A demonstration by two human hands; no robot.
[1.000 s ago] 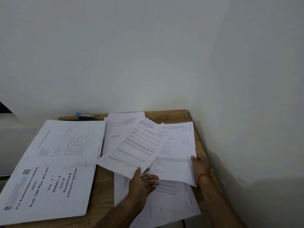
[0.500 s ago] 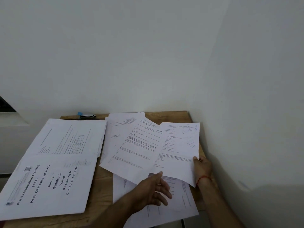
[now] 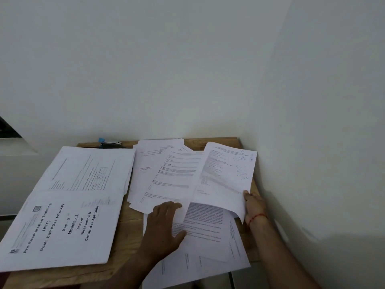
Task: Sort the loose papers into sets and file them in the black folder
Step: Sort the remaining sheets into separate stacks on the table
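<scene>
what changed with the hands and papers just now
The left hand let go of the middle sheet, which now lies on the back pile, and rests flat on the near papers. The right hand swung its pen-marked sheet rightward, still pinching it. The booklet and stapler stayed put.

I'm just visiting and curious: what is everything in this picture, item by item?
Table: one, brown wood, in a corner between white walls.
Stapler: one, silver with a blue end, back left of the table.
Title booklet: one, white, front left, reads "Pre Examination Training".
Printed stack: white, behind the booklet, count unclear.
Middle pile: several overlapping white sheets, centre back.
Front sheets: several, white, overhanging the near edge.
Annotated sheet: one, white with blue pen marks, lifted at the right.
Red thread: one, around the right wrist.
Left hand: flat on the front sheets.
Right hand: pinches the annotated sheet's lower edge.
</scene>
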